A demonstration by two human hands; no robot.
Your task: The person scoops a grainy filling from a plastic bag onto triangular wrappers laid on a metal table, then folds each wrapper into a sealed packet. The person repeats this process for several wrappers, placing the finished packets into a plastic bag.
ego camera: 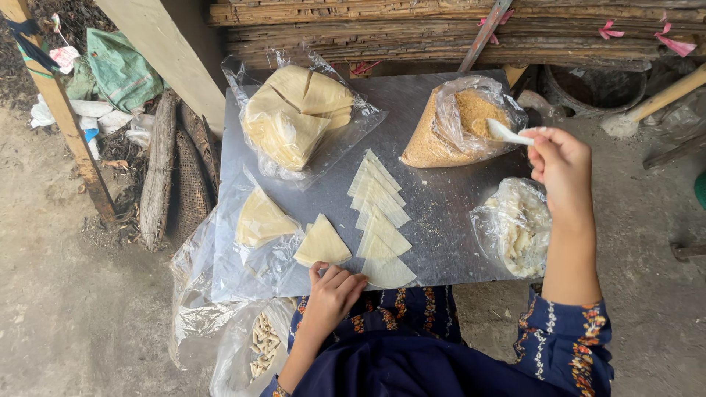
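Note:
My right hand [560,163] holds a white spoon [506,133] whose bowl dips into an open plastic bag of brown crumbs [448,126] at the far right of a grey metal sheet [434,206]. My left hand [334,292] rests at the sheet's near edge, fingertips touching a pale triangular dough wrapper [322,245]. A row of several overlapping triangular wrappers [380,220] runs down the middle of the sheet, just right of that hand.
A bag of stacked wrappers [290,117] lies at the far left, a smaller wrapper stack on plastic [261,220] nearer. A bag of white filling [518,228] sits by my right forearm. A bag of small folded pieces [261,345] lies on the dirt below. Bamboo poles [441,29] behind.

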